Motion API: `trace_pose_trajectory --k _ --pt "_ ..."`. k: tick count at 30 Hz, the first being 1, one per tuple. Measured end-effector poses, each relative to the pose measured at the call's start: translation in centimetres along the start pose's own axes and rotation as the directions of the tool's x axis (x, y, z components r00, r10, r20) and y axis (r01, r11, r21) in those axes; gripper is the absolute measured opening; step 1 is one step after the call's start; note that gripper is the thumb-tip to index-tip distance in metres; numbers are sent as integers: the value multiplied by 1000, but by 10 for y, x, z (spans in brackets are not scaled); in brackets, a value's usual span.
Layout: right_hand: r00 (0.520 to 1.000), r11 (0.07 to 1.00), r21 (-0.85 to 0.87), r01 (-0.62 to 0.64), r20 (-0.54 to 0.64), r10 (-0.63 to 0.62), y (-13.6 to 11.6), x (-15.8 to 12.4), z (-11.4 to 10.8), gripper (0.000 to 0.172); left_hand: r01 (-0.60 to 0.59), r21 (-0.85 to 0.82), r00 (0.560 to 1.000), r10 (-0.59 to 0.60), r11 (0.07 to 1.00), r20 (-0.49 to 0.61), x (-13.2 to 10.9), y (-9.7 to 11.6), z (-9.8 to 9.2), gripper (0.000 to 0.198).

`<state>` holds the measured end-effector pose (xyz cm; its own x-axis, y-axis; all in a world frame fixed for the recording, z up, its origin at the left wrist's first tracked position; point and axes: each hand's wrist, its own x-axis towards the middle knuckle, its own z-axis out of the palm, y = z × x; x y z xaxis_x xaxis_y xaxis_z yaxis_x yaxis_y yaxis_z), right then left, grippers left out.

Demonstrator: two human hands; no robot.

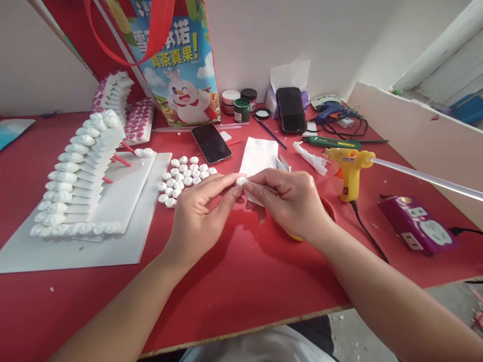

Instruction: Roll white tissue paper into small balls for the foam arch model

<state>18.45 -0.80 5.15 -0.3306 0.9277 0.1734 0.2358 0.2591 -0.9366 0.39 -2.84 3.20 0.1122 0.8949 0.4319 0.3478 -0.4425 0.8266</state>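
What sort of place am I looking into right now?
Probably a small handicraft workspace, perhaps at home or in a workshop. The red table holds a yellow glue gun, a group of small white rosettes and paint jars.

Left hand (pixel 199 216), right hand (pixel 296 206) and both forearms (pixel 130 304) bare. Pale grey garment (pixel 256 348) shows past near edge of the worktop (pixel 241 286); dark material (pixel 315 336) either side, unclear if worn.
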Motion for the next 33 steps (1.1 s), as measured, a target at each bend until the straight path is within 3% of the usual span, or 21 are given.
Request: trace_pose_trajectory --k 3,5,7,9,12,16,25,33 --pt "979 943 265 -201 87 184 1 5 -4 47 33 -17 999 -34 999 -26 1 0 -1 18" --pt "913 793 458 -402 262 312 3 9 -8 51 39 -27 999 -40 999 -19 2 -2 -2 18" --pt "823 610 558 -563 452 345 5 13 -11 49 29 -38 1000 -29 999 -5 3 -4 -4 17" --pt "763 484 594 -642 556 330 7 14 -11 41 12 -42 1000 -12 999 -3 4 -6 -5 17" --pt "756 408 637 -655 557 344 8 15 -10 29 22 -55 1000 -22 998 0 4 -7 -6 18" --pt "770 430 639 -638 509 385 6 14 -9 24 41 -65 999 -40 997 13 4 -6 -7 18" --pt "804 558 584 -590 489 338 5 14 -14 28 63 -90 997 -60 994 37 5 -5 -7 17" --pt "859 692 511 -510 343 380 3 14 -10 32 103 -102 995 -104 989 1 4 -8 -6 15"
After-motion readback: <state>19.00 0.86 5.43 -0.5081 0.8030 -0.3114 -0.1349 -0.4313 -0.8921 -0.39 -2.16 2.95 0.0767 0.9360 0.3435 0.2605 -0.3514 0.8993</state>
